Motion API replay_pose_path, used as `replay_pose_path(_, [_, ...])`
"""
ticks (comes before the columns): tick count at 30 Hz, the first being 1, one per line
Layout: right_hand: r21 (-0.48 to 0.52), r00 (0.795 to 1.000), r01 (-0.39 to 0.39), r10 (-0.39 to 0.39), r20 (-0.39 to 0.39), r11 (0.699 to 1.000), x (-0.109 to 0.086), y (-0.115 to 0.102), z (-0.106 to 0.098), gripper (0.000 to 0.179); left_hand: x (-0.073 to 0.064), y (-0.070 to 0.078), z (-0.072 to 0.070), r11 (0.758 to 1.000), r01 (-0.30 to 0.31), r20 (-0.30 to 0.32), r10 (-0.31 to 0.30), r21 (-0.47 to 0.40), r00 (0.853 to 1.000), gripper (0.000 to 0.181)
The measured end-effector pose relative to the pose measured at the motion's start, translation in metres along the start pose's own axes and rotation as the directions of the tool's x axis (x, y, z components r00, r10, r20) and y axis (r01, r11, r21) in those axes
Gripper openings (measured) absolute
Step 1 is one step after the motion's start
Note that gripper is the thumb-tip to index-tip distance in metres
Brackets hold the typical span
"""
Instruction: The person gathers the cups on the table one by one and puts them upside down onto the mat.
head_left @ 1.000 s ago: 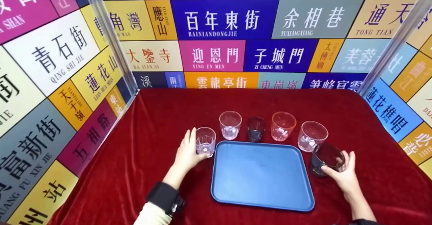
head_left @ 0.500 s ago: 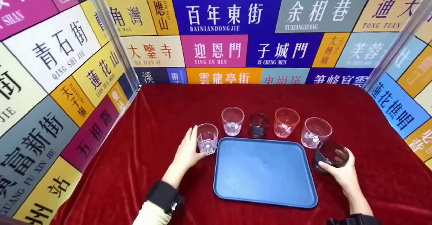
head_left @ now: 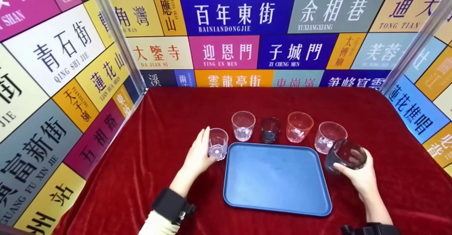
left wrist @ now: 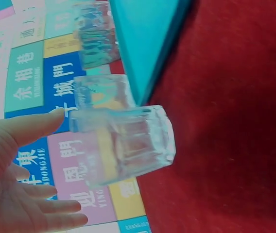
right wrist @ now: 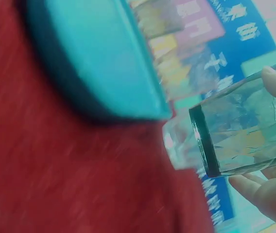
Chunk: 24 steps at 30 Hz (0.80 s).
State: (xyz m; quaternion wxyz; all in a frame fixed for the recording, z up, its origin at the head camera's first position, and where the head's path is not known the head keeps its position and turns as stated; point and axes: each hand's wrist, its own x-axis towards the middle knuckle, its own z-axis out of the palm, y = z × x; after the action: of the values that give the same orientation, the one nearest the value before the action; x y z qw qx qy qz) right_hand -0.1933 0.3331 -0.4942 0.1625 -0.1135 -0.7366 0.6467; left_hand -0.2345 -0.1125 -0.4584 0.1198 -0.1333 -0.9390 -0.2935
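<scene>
In the head view my left hand (head_left: pixel 196 157) is beside a clear faceted drinking glass (head_left: pixel 219 149) standing left of the blue tray (head_left: pixel 277 178). The left wrist view shows the thumb and fingers spread, with a gap to that clear glass (left wrist: pixel 138 145). At the tray's right side, my right hand (head_left: pixel 364 180) grips a dark tinted glass (head_left: pixel 339 159), thumb on the near side and fingers around the far side. This dark glass (right wrist: pixel 240 133) appears raised off the cloth and slightly tilted in the right wrist view.
Behind the tray stand a clear glass (head_left: pixel 243 131), a small dark glass (head_left: pixel 270 132), an orange-rimmed glass (head_left: pixel 298 131) and another clear glass (head_left: pixel 326 141), close to the held one. Red cloth (head_left: pixel 183 111) covers the table, enclosed by sign-printed walls.
My right hand has lifted the dark glass from the cloth and brought it slightly up and left. The left hand stays beside the clear glass, barely moving. The head view shifted slightly.
</scene>
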Motion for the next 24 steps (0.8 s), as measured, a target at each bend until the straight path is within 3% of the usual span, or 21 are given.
replay_pose_path(4, [0.235,1.000,-0.026,0.028,-0.006,0.972,-0.006,-0.022,0.012,0.077,0.002,0.011,-0.003,0.998,-0.065,-0.033,0.065,0.001,0.997,0.090])
replay_pose_path(6, [0.430,0.999,-0.043,0.044,0.006,0.902,-0.007,-0.031,0.018,0.068,0.004,0.019,-0.004,0.994,-0.108,-0.047,0.108,0.010,0.993,0.088])
replay_pose_path(8, [0.636,0.998,-0.066,0.048,0.046,0.769,-0.008,-0.037,0.026,0.053,0.006,0.029,-0.004,0.987,-0.162,-0.062,0.163,0.012,0.985,0.087])
replay_pose_path(11, [0.844,0.985,-0.157,0.014,0.174,0.514,-0.008,-0.040,0.038,0.032,0.008,0.047,-0.005,0.975,-0.222,-0.069,0.220,-0.021,0.973,0.084])
replay_pose_path(14, [0.896,0.947,-0.301,-0.008,0.321,0.325,-0.012,-0.040,0.055,0.022,0.009,0.064,0.000,0.968,-0.215,-0.036,0.212,-0.133,0.977,0.084])
replay_pose_path(17, [0.882,0.894,-0.442,0.005,0.447,0.161,-0.018,-0.040,0.078,0.020,0.010,0.081,0.009,0.953,-0.160,0.019,0.171,-0.258,0.985,0.083])
replay_pose_path(20, [0.856,0.857,-0.516,0.020,0.515,0.037,-0.027,-0.039,0.103,0.021,0.011,0.097,0.024,0.929,-0.129,0.061,0.159,-0.348,0.985,0.083])
replay_pose_path(22, [0.841,0.841,-0.541,0.020,0.541,-0.004,-0.035,-0.039,0.118,0.022,0.012,0.107,0.036,0.909,-0.118,0.066,0.157,-0.400,0.985,0.083])
replay_pose_path(24, [0.832,0.832,-0.554,0.023,0.555,-0.024,-0.043,-0.039,0.130,0.023,0.012,0.115,0.047,0.884,-0.119,0.043,0.155,-0.451,0.987,0.083])
